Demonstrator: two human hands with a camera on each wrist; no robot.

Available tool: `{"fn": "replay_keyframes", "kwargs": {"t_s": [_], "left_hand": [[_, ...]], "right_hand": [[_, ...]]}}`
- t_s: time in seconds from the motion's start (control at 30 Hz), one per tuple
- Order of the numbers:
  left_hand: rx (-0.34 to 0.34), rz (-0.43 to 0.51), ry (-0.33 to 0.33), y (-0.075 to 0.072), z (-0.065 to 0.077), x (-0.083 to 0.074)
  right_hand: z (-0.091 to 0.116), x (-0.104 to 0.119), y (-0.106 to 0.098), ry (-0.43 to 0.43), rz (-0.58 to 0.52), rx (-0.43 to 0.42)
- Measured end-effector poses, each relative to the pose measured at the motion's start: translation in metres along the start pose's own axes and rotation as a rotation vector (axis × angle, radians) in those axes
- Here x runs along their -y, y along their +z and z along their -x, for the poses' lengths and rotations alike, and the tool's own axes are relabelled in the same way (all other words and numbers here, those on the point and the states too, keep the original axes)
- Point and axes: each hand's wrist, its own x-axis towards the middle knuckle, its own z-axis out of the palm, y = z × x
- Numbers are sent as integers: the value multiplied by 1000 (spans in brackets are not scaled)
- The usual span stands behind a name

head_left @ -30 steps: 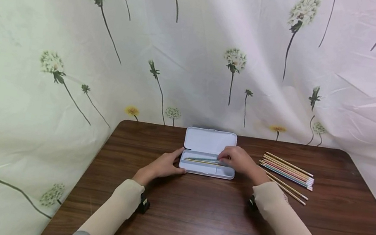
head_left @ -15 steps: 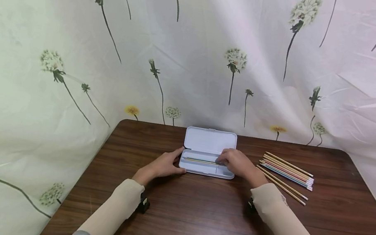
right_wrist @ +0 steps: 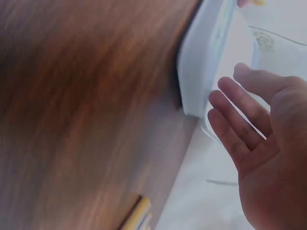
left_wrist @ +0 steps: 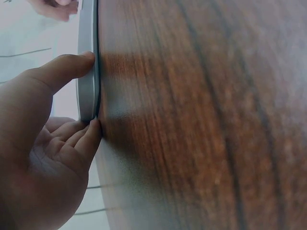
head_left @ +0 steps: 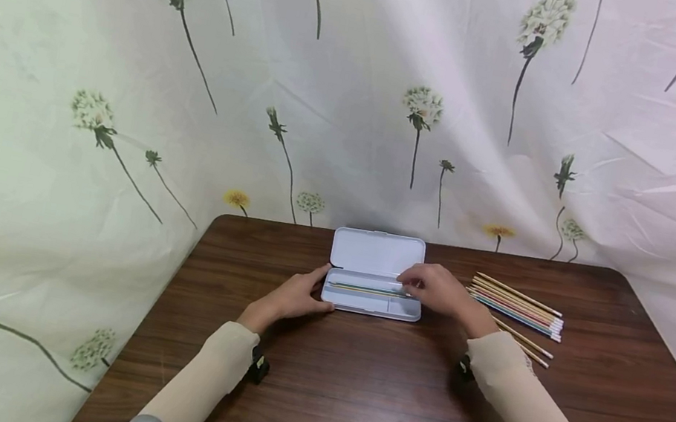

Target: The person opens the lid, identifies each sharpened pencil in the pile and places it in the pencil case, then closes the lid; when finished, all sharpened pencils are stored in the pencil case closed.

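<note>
A pale pencil case (head_left: pixel 355 305) lies on the table with its lid (head_left: pixel 378 253) folded back. Several pencils (head_left: pixel 365 289), teal and yellow among them, lie lengthwise in its long compartment. My left hand (head_left: pixel 293 297) grips the case's left end; the left wrist view shows the thumb on the front wall (left_wrist: pixel 86 93) and fingers around the corner. Over the right end of the case is my right hand (head_left: pixel 442 291). In the right wrist view its fingers (right_wrist: pixel 237 129) are extended, apart from the case's side wall (right_wrist: pixel 194 72), with nothing held.
Right of the case, a row of loose pencils (head_left: pixel 518 305) lies on the brown wooden table (head_left: pixel 360 396), several colours together. Two more pencils (head_left: pixel 525 342) lie in front of them, partly behind the right wrist. A flower-printed cloth (head_left: pixel 358 94) hangs behind the table.
My right hand has let go of a teal pencil, which now lies level in the case, and has lifted slightly to the right. The left hand has stayed in place.
</note>
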Motion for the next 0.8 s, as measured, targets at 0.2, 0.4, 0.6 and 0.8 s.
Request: {"fn": "replay_keyframes", "kwargs": {"t_s": [0.2,0.4,0.6,0.8], "left_hand": [[1,14,6,-1,2,-3],[5,18,13,-2,3,-3],[4,14,13,-1,2,-1],[3,13,17,-1,2,-1]], "right_hand": [[17,-7,-23,8,-35,-72],[42,-21,-54,14,-41,-117],[73,-36,-81,58,10,-158],[108,-52,-96,161,39,-200]]}}
